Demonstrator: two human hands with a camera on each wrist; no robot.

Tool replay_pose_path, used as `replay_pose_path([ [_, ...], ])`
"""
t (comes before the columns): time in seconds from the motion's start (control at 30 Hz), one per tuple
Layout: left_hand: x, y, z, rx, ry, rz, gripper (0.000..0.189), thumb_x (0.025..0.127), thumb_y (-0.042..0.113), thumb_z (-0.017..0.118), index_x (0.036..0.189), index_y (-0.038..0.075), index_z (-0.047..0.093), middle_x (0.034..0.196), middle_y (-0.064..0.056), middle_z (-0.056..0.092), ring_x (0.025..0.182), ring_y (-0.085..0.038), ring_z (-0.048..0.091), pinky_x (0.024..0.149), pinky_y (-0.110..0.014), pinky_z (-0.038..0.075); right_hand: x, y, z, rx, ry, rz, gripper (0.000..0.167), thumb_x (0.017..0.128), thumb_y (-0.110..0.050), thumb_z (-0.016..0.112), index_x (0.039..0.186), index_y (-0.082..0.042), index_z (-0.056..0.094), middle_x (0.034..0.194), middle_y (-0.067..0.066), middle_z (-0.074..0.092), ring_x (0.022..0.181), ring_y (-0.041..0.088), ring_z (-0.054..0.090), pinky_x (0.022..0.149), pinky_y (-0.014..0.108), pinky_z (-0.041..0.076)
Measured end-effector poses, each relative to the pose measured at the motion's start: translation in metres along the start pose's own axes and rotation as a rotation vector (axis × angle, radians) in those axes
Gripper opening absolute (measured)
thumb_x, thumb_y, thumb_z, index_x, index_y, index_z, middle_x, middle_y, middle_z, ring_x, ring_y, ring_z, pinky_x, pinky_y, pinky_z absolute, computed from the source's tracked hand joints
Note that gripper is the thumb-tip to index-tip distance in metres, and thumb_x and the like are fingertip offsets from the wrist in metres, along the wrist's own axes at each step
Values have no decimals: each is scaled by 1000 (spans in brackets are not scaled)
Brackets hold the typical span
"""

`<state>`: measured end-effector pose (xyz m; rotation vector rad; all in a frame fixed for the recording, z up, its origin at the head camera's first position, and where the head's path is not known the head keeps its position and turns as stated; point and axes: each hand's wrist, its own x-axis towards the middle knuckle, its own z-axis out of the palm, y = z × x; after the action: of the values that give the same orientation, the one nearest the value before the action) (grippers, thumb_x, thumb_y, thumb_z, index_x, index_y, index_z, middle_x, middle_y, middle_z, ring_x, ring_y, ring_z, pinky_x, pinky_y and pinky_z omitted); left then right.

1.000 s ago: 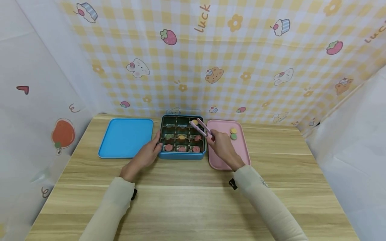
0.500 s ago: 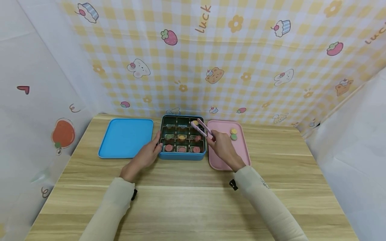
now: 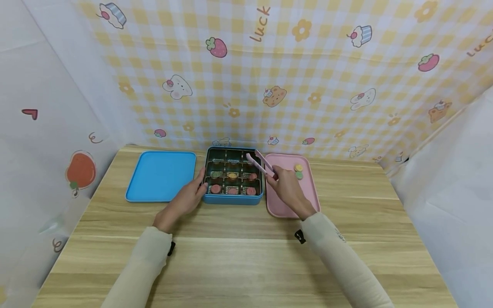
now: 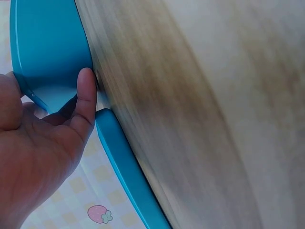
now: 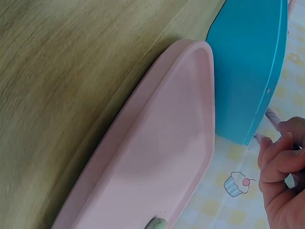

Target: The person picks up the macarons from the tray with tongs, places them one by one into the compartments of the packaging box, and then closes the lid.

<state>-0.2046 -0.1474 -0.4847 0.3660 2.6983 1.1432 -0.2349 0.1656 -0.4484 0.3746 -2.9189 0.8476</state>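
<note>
Around pink tongs (image 3: 256,164), curled right hand (image 3: 286,184)

In the head view, you have bright, diffuse light. Note the pale sheen on the tabletop (image 3: 239,273) and soft shadows along the inner sides of the sleeves (image 3: 140,256). The box (image 3: 233,199) reads dark inside, with small glints. Both wrist views are dimmer: observe smeared tabletop grain in the left, shadow beside the tray (image 5: 162,124) in the right.
</note>
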Motion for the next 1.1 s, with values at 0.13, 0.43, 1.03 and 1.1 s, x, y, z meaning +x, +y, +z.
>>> replay_pose_path([
  [0.13,0,-1,0,0,0,2,62,110,21,35,159,2,2,162,-23,16,146,-42,25,114,-58,30,-2,3,-5,-3,9,-18,17,97,-17,63,84,-6,58,68,7,61,48,12,46,41,21,33],
  [0.43,0,0,-1,1,-2,-5,62,110,22,35,159,3,2,160,-25,19,144,-44,28,111,-59,34,-9,20,-18,-52,77,-40,19,95,-15,65,80,-6,57,67,6,61,48,11,45,41,21,33],
  [1.03,1,-1,1,-1,-4,-5,62,110,22,35,159,4,2,161,-25,19,145,-43,26,112,-59,33,-28,70,-41,-107,28,61,16,97,-15,63,85,-4,59,70,8,61,53,13,46,46,23,35],
  [1.1,1,-1,0,-3,-3,-10,62,110,22,35,159,4,2,160,-25,19,145,-43,27,111,-59,33,-30,77,-43,-110,26,77,15,97,-14,64,87,-3,59,70,9,62,53,14,47,45,23,35],
])
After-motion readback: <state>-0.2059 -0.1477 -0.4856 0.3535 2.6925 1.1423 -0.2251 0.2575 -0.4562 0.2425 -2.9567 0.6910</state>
